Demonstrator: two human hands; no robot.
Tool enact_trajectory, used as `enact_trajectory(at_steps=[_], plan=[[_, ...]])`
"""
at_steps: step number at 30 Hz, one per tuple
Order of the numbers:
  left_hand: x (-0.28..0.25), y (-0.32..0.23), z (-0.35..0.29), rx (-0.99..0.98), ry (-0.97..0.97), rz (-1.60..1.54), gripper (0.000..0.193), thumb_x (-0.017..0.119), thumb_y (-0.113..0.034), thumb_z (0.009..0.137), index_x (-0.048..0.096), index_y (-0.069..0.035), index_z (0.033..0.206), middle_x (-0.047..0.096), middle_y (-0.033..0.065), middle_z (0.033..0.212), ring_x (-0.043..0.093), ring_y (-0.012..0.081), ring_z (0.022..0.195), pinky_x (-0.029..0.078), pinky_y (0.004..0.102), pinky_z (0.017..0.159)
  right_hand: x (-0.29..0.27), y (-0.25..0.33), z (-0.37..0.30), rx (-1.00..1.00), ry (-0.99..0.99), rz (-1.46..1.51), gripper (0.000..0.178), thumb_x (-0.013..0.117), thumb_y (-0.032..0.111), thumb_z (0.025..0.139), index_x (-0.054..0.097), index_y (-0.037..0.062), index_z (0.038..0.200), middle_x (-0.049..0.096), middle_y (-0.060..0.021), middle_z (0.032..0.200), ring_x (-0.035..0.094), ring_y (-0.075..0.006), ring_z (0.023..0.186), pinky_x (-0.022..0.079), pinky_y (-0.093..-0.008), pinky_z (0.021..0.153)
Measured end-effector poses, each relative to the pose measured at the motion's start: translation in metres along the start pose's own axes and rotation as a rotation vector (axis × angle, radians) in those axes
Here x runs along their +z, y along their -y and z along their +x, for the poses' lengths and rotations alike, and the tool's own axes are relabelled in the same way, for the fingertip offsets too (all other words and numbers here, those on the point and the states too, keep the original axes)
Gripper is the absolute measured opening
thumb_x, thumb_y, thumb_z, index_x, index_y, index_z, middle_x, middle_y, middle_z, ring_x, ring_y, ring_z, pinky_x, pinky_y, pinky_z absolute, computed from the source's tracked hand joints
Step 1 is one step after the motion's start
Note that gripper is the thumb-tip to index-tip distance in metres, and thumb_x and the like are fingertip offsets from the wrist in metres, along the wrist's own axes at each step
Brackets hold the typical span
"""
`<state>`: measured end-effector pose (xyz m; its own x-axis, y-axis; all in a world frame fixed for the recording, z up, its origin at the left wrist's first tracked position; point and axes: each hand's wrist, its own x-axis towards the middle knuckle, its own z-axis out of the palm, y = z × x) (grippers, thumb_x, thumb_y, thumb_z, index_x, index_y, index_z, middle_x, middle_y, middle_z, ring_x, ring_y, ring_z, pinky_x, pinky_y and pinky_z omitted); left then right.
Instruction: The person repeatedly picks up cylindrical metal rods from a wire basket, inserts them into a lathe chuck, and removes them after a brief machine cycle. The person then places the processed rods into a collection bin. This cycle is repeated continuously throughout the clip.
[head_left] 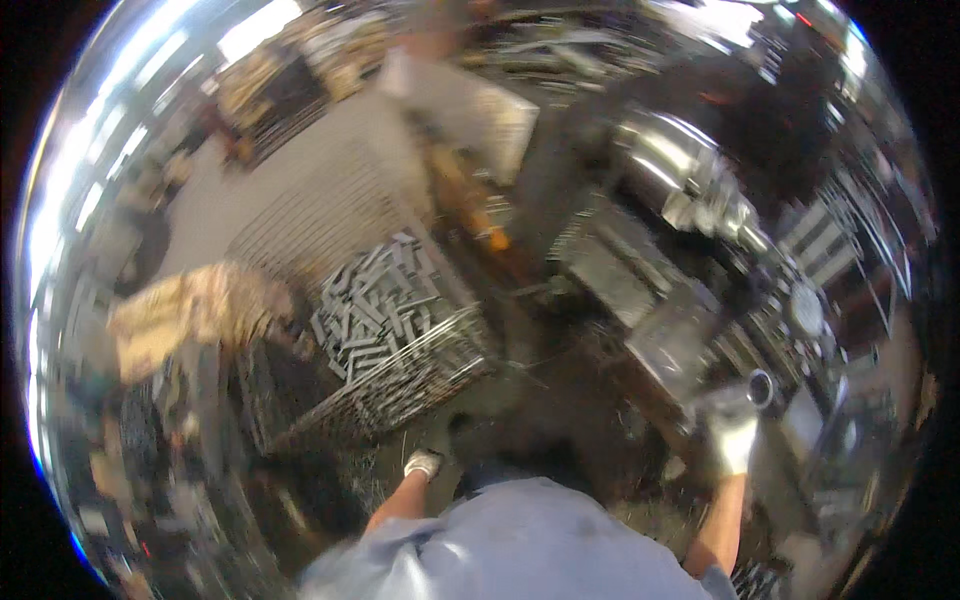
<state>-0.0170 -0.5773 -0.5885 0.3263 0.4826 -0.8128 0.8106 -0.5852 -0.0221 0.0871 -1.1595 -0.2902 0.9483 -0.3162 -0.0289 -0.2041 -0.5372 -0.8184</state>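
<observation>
My right hand [733,440], in a pale work glove, is raised at the right beside the machine. Its fingers look closed on a short metal tube [760,388], whose round open end shows past the glove; blur hides the exact grip. My left hand [424,462], gloved too, hangs low near the front of a wire basket [400,365]. Its fingers are too small and foreshortened to read, and nothing shows in it. Inside the basket lies a loose heap of grey metal pieces [375,310].
A machine with a large shiny chuck [665,155] and a metal bed [665,340] fills the right side. Brown cardboard [170,315] lies left of the basket. A pale board or box [470,105] stands beyond it. Metal scraps lie on the dark floor at the lower right.
</observation>
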Motion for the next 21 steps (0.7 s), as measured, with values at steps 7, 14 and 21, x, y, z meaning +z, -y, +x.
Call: enact_trajectory(at_steps=[7, 14, 21], plan=[[0.041, 0.174, -0.045, 0.03, -0.26, -0.621, 0.061, 0.062, -0.053, 0.093, 0.068, -0.008, 0.134, 0.068, 0.0207, 0.136, 0.061, 0.0407, 0.13, 0.048, 0.0475, 0.109, 0.161, 0.128, -0.067, -0.376, 0.625, 0.174, 0.011, 0.075, -0.003, 0.084, 0.079, 0.0031, 0.091, 0.08, -0.0074, 0.094, 0.075, -0.0184, 0.087, 0.059, -0.0327, 0.082], [0.168, 0.365, -0.108, -0.397, -0.233, -1.046, 0.055, 0.052, -0.051, 0.099, 0.069, -0.011, 0.133, 0.065, 0.0191, 0.14, 0.059, 0.0393, 0.132, 0.048, 0.0477, 0.11, 0.368, 0.294, -0.231, -0.93, 1.259, 0.218, 0.026, 0.085, 0.001, 0.079, 0.075, 0.0041, 0.103, 0.078, -0.0076, 0.099, 0.074, -0.0178, 0.093, 0.06, -0.0331, 0.083], [0.384, 0.431, -0.163, -0.959, -0.465, -1.174, 0.034, 0.051, -0.023, 0.107, 0.07, -0.003, 0.127, 0.07, 0.0233, 0.128, 0.067, 0.0384, 0.12, 0.054, 0.0418, 0.103, 0.514, 0.376, -0.472, -1.375, 1.733, 0.233, 0.036, 0.089, 0.032, 0.08, 0.074, 0.0065, 0.1, 0.078, -0.0107, 0.092, 0.075, -0.0239, 0.082, 0.058, -0.0366, 0.075]])
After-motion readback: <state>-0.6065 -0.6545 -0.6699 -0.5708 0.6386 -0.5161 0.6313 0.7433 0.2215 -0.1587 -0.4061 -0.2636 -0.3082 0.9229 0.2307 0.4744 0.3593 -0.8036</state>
